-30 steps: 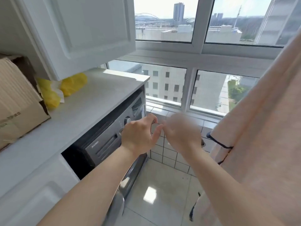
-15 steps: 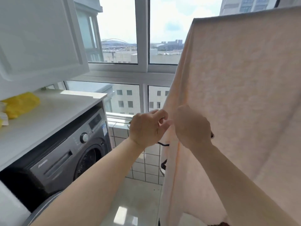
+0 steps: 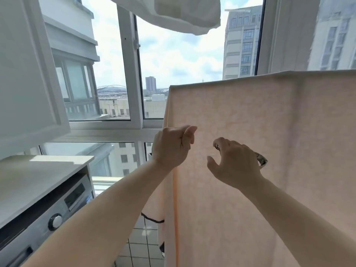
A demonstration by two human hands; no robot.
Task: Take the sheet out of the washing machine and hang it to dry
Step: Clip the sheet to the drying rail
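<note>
hanging w/ its top edge level, peach sheet (image 3: 260, 132) faces both hands: left hand (image 3: 171, 147) fisted (empty), right hand (image 3: 233, 162) loosely curled.

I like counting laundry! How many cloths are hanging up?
2: a peach sheet hanging in front of both hands, and a white cloth overhead at the top edge. More may hang out of view.

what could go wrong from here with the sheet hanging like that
The peach sheet hangs draped with no clip visible, and neither the left hand nor the right hand grips it, so it might slide off. The window beside it may be open; a gust could shift it.
</note>
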